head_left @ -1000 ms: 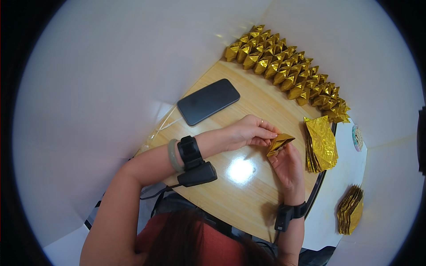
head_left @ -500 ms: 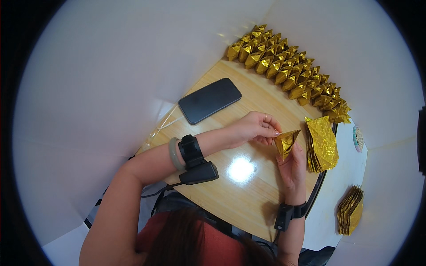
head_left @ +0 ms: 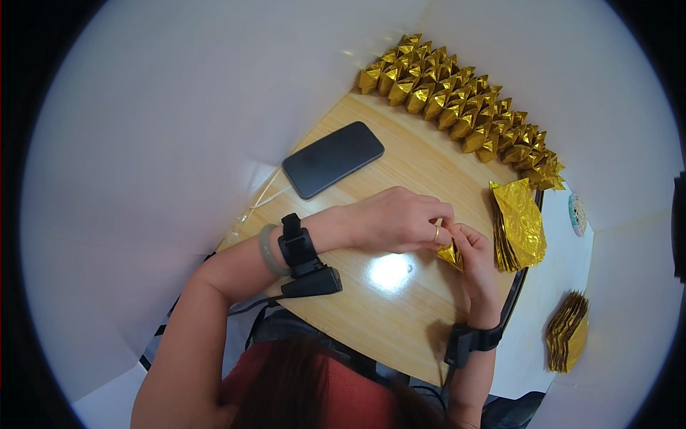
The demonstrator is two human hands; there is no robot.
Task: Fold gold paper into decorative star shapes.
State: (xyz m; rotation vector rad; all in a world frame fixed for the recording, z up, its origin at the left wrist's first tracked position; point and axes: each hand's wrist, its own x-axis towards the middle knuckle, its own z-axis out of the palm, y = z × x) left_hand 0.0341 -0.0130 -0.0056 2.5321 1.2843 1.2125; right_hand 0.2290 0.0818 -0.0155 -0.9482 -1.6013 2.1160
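Between my two hands is a small folded piece of gold foil paper (head_left: 451, 255), mostly covered by the fingers. My left hand (head_left: 404, 220), wearing a ring, reaches over it from the left with its fingers closed on the top. From the right, my right hand (head_left: 477, 261) pinches the same piece, its thumb and fingertips meeting the left fingertips. Just right of the hands lies a fanned stack of gold foil sheets (head_left: 519, 225). Rows of folded gold paper ingots (head_left: 457, 100) stand along the far edge of the table.
A dark phone (head_left: 334, 159) with a white cable lies on the wooden table (head_left: 336, 286), left of the ingots. Another gold foil stack (head_left: 568, 332) rests on the white surface at the right, below a round patterned object (head_left: 577, 214). Pale walls (head_left: 164, 143) enclose the table.
My left hand has turned over and moved onto the top of the foil piece. The right fingers have risen to meet it, and the piece now shows less between them.
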